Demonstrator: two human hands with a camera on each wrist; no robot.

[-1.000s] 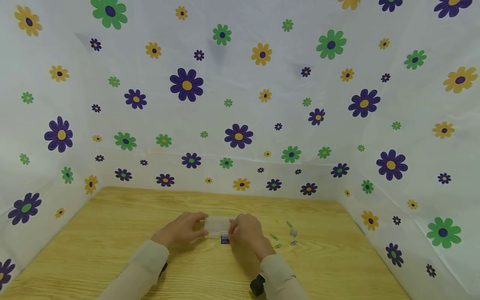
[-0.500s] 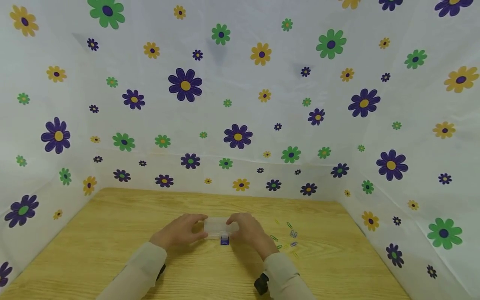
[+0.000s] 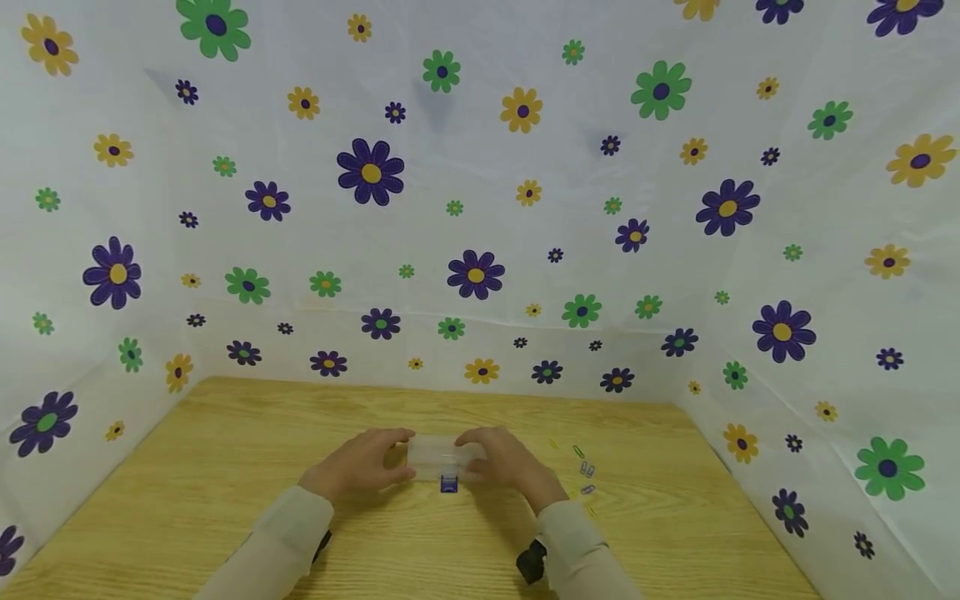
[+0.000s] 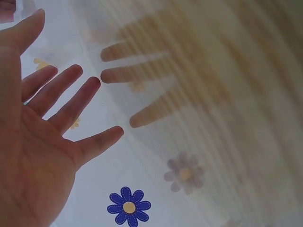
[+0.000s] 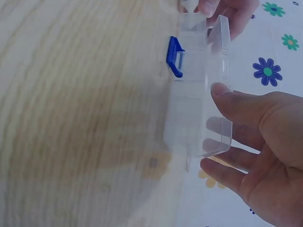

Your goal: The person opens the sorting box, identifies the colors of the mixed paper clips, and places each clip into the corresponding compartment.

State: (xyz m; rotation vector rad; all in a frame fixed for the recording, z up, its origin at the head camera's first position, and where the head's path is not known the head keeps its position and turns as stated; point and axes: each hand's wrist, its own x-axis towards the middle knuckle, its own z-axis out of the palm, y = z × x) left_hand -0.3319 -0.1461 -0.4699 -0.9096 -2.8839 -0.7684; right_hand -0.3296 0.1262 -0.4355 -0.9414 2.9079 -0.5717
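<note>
1. We log the clear compartment box point(image 3: 433, 455) between left hand point(image 3: 360, 462) and right hand point(image 3: 510, 465).
2. Left fingers: spread, nearly straight, at its end.
3. Right fingers: half-open, pinching lid point(image 5: 223, 35) with thumb.
4. Paper clips point(image 3: 588, 490): right of these fingers.

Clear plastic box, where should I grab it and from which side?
Probably best to grip the clear plastic box by its short ends, from left and right: it runs crosswise, its blue latch on the long near side.
</note>
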